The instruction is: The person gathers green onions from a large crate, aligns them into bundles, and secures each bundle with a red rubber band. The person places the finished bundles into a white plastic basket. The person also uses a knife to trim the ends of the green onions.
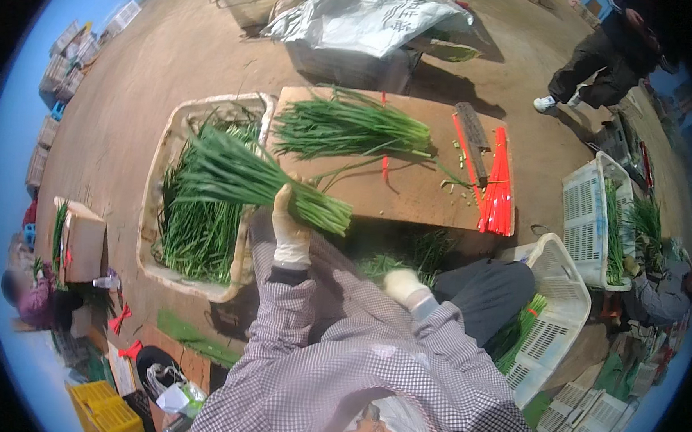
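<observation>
My left hand, in a pale glove, grips a bunch of green garlic chives by the stalks. The cut ends point right and the leaves fan out over a white plastic crate of loose chives. My right hand, also gloved, is low by my lap beside loose greens under the board's near edge. It is blurred, and its fingers are hard to make out. Another pile of chives lies on the wooden board, with a red tie strip beneath it.
A cleaver and a sheaf of red strips lie on the board's right side, among trimmed bits. At my right stands a white crate with a tied bunch. Ahead is a sheet-covered container; a person stands far right.
</observation>
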The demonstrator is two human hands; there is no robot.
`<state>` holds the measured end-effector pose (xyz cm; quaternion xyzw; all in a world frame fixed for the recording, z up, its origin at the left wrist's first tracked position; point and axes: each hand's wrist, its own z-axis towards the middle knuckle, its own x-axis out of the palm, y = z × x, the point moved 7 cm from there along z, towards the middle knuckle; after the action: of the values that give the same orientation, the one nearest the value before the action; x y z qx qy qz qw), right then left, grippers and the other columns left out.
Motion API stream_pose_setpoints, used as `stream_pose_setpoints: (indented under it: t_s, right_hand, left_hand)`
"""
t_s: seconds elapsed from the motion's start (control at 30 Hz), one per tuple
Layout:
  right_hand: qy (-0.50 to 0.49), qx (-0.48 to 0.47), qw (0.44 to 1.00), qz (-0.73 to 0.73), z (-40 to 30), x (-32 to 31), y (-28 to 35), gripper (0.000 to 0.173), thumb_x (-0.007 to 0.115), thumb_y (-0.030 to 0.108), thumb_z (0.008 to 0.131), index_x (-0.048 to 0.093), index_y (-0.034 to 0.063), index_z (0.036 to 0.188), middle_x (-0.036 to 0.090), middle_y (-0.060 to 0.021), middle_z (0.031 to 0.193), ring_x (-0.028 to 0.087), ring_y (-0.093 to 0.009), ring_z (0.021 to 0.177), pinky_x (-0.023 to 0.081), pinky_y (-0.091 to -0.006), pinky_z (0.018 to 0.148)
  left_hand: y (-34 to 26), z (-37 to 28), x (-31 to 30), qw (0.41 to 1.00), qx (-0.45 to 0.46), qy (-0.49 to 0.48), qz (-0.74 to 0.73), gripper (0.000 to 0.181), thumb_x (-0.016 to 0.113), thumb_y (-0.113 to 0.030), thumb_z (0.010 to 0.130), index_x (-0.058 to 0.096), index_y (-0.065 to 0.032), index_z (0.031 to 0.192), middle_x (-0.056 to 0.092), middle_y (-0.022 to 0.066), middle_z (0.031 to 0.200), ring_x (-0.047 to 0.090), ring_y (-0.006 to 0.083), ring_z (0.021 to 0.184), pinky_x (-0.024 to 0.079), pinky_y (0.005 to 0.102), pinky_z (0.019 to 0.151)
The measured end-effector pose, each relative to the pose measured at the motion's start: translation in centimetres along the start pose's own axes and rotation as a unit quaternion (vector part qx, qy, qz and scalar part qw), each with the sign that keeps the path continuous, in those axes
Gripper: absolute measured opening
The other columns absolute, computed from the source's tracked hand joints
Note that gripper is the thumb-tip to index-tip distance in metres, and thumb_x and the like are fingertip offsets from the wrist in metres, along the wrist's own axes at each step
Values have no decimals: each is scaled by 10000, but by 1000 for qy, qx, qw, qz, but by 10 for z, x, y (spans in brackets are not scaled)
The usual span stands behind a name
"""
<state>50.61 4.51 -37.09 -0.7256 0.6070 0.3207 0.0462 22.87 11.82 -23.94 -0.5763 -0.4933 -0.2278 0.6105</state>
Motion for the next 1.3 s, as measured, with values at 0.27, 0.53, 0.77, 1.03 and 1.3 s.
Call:
stream_pose_setpoints:
  t_s: [0.27, 0.53, 0.77, 1.03, 1.3]
  right_hand:
    - [-533, -177, 826, -41, -49, -207, 73, 1039, 841, 190, 759, 288, 64, 1630, 620, -243, 1293, 669, -406, 1084, 559, -484, 886]
    - [-592, -206, 751, -211, -2, -351, 5, 662, 581, 64, 920, 415, 106, 1560, 657, -149, 1000, 682, -335, 840, 564, -457, 741]
    - [-502, -104, 819, -257, 115, -376, -71, 433, 511, 79, 965, 549, 108, 1395, 707, -141, 1004, 726, -331, 846, 595, -466, 735]
    - [-468, -136, 832, -266, 111, -386, -67, 523, 521, 62, 958, 489, 95, 1479, 706, -142, 987, 730, -329, 863, 596, -457, 738]
    - [-387, -17, 921, -38, 27, -449, -60, 543, 752, 368, 884, 663, 25, 1296, 697, -244, 1265, 698, -353, 1152, 558, -465, 978]
  left_hand:
    - [92, 7, 63, 998, -46, -26, -28, 254, 692, -162, 980, 666, -57, 1211, 708, 67, 1096, 677, 213, 1026, 563, 379, 961]
    - [73, 176, 51, 999, 32, -14, -20, 288, 620, -250, 1045, 657, -80, 1274, 694, 91, 1234, 625, 247, 1187, 463, 418, 1135]
    - [5, 269, 3, 982, 31, -156, 103, 710, 662, -280, 1020, 325, -81, 1613, 435, 159, 1573, 507, 293, 1327, 408, 428, 1175]
    - [128, 218, 141, 446, 273, 338, 783, 1214, 874, -593, 733, 280, -45, 1639, 314, 247, 1678, 234, 394, 1586, 48, 620, 1278]
    - [184, 213, 107, 307, 201, 328, 870, 1231, 922, -510, 639, 325, 19, 1577, 473, 212, 1532, 434, 375, 1447, 292, 614, 1210]
